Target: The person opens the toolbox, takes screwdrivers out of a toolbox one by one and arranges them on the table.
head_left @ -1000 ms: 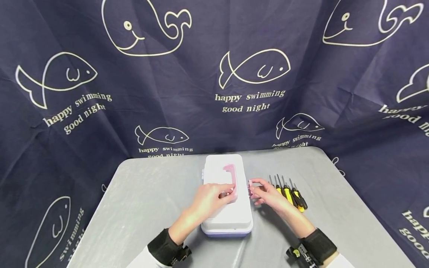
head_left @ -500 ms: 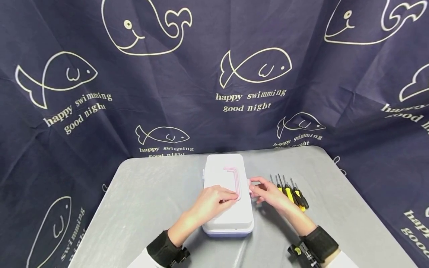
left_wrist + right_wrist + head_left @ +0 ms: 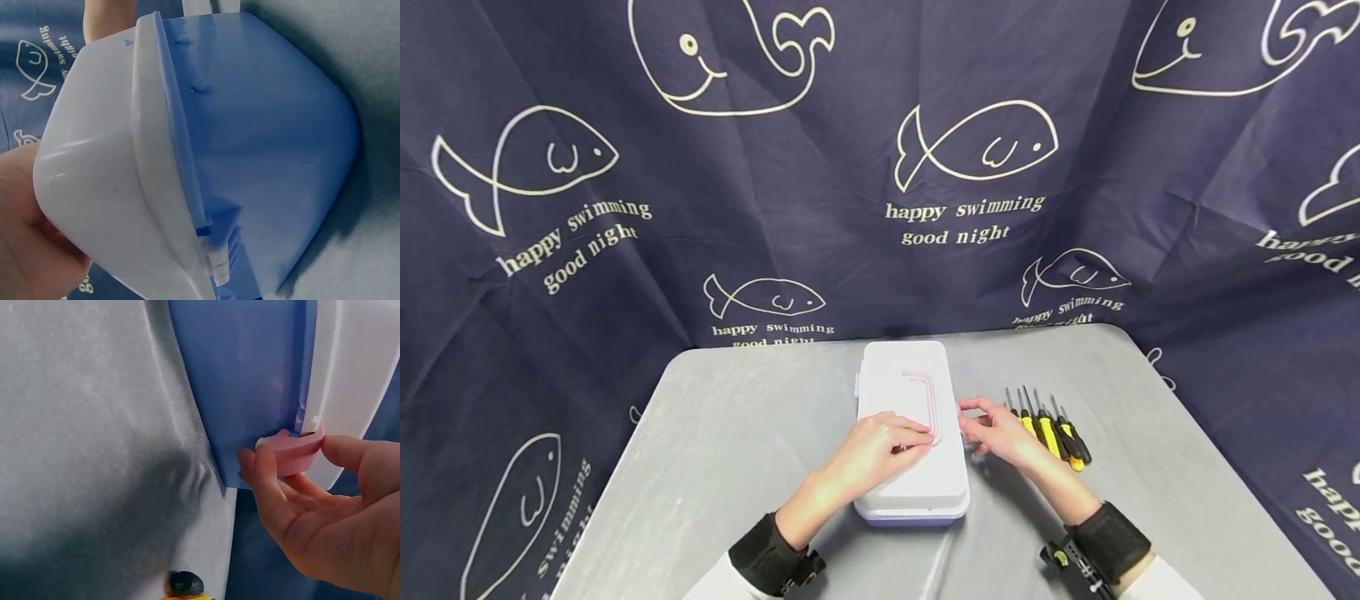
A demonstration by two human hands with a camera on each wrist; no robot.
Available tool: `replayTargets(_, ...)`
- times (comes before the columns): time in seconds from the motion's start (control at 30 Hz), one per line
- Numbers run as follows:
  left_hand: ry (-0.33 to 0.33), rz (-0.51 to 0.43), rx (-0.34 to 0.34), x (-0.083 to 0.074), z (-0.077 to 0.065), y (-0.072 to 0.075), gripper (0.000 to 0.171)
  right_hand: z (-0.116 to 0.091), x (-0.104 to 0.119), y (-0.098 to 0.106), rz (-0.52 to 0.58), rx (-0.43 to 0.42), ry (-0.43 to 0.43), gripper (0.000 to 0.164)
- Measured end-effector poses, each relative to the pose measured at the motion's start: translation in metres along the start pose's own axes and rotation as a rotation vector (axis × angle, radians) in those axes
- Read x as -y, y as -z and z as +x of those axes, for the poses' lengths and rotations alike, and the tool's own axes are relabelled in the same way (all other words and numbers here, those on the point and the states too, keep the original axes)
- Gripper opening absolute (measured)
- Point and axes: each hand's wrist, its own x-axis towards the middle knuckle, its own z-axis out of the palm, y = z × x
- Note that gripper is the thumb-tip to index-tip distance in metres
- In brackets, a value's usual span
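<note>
A toolbox with a white lid (image 3: 917,492) and a blue-violet base (image 3: 240,369) stands lengthwise on the table. The lid appears lowered onto the base. A pink handle (image 3: 933,402) lies flat on top of the lid. My left hand (image 3: 874,454) rests over the lid, its fingertips at the handle's near end; the left wrist view hides those fingertips. At the box's right side, my right hand (image 3: 1003,433) pinches a pink latch (image 3: 295,453) between thumb and fingers. This latch sits across the seam where lid and base meet.
Several yellow-and-black screwdrivers (image 3: 1051,437) lie on the grey table (image 3: 752,442), just right of my right hand. A dark blue curtain (image 3: 850,233) with fish drawings hangs behind the table and along its sides.
The pink handle has gone from raised to flat against the lid under my left fingertips. My right hand has stayed at the latch, which has swung in closer to the box.
</note>
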Motion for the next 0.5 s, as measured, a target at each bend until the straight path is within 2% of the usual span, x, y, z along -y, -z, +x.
replayTargets(0.23, 0.005, -0.022, -0.005, 0.0001, 0.0007, -0.0023, 0.018, 0.0015, -0.0037, -0.0021, 0.072, 0.054, 0.011, 0.051)
replayTargets(0.5, 0.004, -0.068, -0.004, 0.0022, 0.0016, -0.0017, 0.018, 0.0035, -0.0061, -0.0090, 0.041, 0.004, 0.005, 0.044)
